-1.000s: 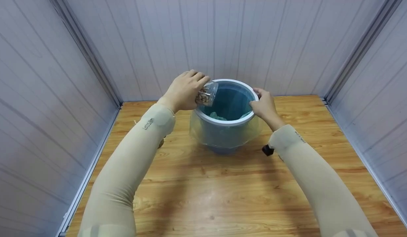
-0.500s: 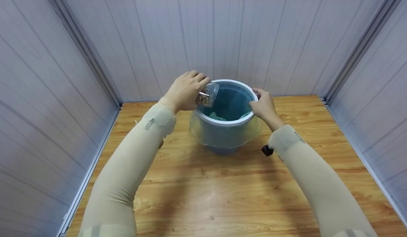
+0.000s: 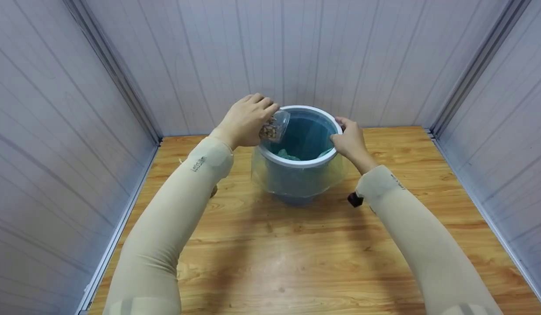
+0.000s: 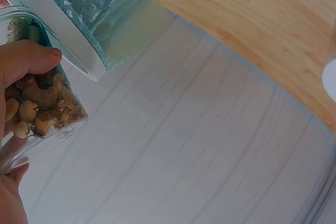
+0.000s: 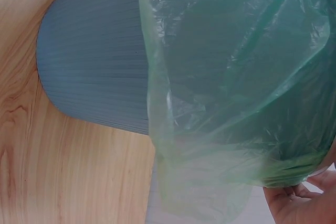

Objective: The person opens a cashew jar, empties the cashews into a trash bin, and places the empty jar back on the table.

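Clear, see-through jar [image 3: 281, 124] of brown, nut-like pieces [image 4: 46, 114] leans sideways over the left part of a blue-grey ribbed bin [image 5: 94, 56], its bare end toward the opening. I cannot tell whether the jar touches the bin or has a lid. The left hand [image 3: 244, 120] grips it, thumb across 1 side and fingertips on another. At the bin's right edge, the right hand [image 3: 352, 139] pinches the round white rim [image 3: 301, 163], where a thin, translucent green plastic bag [image 5: 226, 66] folds over and hangs loosely outside.

Should the jar be open, tipping it further too far left could drop pieces outside the rim, onto the pale wooden surface [image 3: 275, 245]. Its smooth wall might slip if the left fingers loosened. A knock against the rim could shift the bin, and if the right hand let go or tugged, the bag might slide inward under any falling weight.
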`<action>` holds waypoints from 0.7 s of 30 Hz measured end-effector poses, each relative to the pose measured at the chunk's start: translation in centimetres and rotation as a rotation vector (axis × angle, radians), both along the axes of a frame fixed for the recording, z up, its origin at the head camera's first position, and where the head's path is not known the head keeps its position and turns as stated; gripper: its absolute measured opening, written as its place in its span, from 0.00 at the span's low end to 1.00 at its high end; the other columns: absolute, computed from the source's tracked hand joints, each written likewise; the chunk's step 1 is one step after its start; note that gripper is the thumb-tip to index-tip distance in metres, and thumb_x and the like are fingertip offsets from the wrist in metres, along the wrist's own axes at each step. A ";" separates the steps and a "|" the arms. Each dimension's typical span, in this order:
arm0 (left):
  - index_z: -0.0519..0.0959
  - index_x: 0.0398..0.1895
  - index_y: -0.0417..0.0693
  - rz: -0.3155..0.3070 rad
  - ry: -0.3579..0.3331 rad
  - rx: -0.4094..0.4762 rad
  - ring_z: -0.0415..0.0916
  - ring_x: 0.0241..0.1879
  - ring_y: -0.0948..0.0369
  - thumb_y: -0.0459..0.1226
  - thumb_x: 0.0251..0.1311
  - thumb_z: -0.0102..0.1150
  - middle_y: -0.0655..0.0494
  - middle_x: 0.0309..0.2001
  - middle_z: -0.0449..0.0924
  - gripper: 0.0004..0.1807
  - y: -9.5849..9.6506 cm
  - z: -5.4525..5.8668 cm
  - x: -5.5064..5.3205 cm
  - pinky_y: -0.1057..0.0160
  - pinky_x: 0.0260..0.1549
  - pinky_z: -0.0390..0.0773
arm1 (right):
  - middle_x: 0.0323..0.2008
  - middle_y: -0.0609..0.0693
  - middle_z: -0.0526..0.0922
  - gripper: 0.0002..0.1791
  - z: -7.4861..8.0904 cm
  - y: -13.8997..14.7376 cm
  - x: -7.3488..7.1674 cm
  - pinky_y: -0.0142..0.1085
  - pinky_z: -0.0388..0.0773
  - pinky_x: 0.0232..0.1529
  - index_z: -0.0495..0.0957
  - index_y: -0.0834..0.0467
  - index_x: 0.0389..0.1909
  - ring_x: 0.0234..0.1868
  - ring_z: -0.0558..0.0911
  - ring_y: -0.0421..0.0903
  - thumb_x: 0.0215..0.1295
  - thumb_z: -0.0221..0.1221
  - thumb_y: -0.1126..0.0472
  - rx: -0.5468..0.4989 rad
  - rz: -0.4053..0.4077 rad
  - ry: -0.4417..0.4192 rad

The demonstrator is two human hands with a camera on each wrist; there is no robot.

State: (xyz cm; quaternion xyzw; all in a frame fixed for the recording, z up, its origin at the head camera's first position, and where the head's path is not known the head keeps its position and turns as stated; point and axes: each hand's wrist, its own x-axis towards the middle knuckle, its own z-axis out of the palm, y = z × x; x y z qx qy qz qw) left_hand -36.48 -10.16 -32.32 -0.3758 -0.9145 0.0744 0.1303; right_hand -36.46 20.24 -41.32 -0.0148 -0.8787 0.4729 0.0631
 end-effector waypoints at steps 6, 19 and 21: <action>0.69 0.78 0.44 0.001 0.001 -0.023 0.72 0.70 0.43 0.36 0.55 0.76 0.42 0.72 0.76 0.45 0.1 0.2 -0.1 0.45 0.78 0.70 | 0.67 0.69 0.80 0.37 0.1 0.0 0.0 0.54 0.81 0.70 0.68 0.68 0.79 0.65 0.80 0.60 0.65 0.54 0.73 -0.009 0.001 -0.012; 0.69 0.78 0.44 -0.002 0.004 -0.040 0.72 0.70 0.43 0.35 0.54 0.76 0.42 0.72 0.76 0.45 0.0 0.2 -0.1 0.45 0.78 0.70 | 0.69 0.69 0.78 0.37 0.1 -0.2 0.0 0.55 0.80 0.71 0.67 0.67 0.80 0.67 0.79 0.61 0.67 0.54 0.73 -0.027 0.007 -0.022; 0.69 0.77 0.44 -0.007 0.009 -0.049 0.72 0.70 0.43 0.35 0.54 0.77 0.42 0.71 0.77 0.45 0.0 0.2 -0.1 0.46 0.77 0.70 | 0.69 0.70 0.78 0.37 0.1 -0.2 0.0 0.55 0.80 0.71 0.66 0.67 0.80 0.67 0.79 0.61 0.67 0.53 0.74 -0.028 0.014 -0.019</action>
